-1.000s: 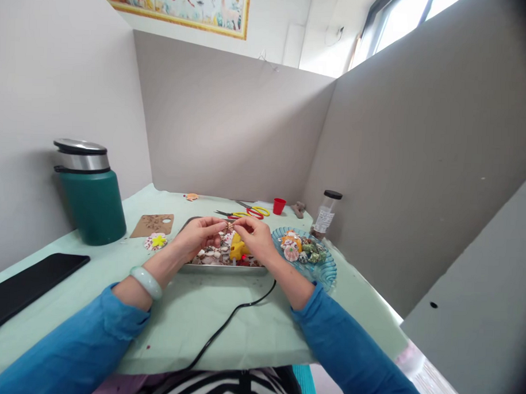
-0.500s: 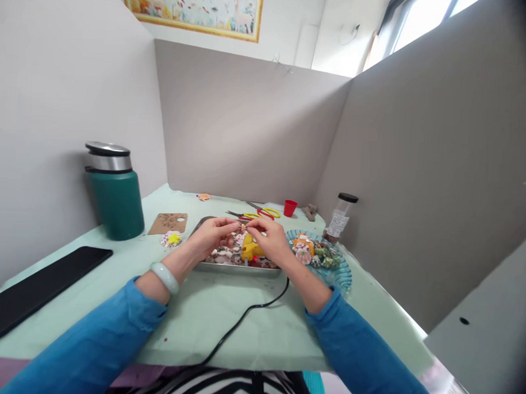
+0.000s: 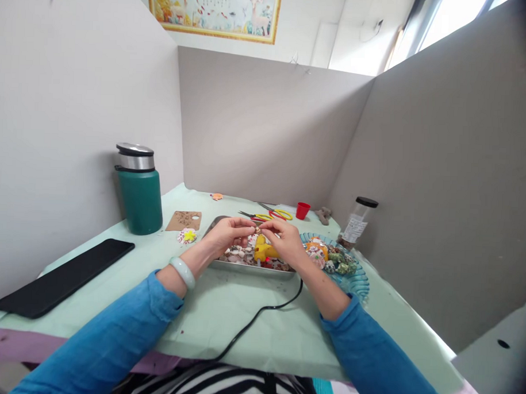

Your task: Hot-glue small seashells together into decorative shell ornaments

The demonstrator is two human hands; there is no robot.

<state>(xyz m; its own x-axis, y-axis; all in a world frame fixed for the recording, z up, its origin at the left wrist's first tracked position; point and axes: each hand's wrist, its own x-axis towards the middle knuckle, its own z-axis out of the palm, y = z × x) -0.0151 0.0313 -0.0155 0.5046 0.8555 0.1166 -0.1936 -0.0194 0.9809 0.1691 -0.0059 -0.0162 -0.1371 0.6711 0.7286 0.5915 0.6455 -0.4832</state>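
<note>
Head view: at the centre of the frame, the bare left hand (image 3: 231, 236) and bare right hand (image 3: 285, 241) meet above a shallow silver metal tray (image 3: 254, 268), each with thumb and forefinger pinching a tiny tan piece (image 3: 257, 229), too small to identify. That piece looks to be mid-handling, not yet set down. Below it the tray holds loose white and brown shells (image 3: 239, 255), apparently plenty unused, and a yellow plastic glue gun (image 3: 263, 250), which no finger appears to grip. Right of centre, a scalloped blue translucent plate (image 3: 361, 281) bears orange and pink decorated pieces (image 3: 316, 256) that seem already assembled, beside mottled green lumps (image 3: 340, 263). Left of centre lies a round white speckled piece with a yellow flower (image 3: 187, 236), seemingly made up too. At the right, a clear black-lidded jar (image 3: 357, 228) has something brown at its bottom, its label hiding the rest; the small red cup (image 3: 303, 210) and the green steel-necked flask (image 3: 140, 201) at left do not show their contents.
</note>
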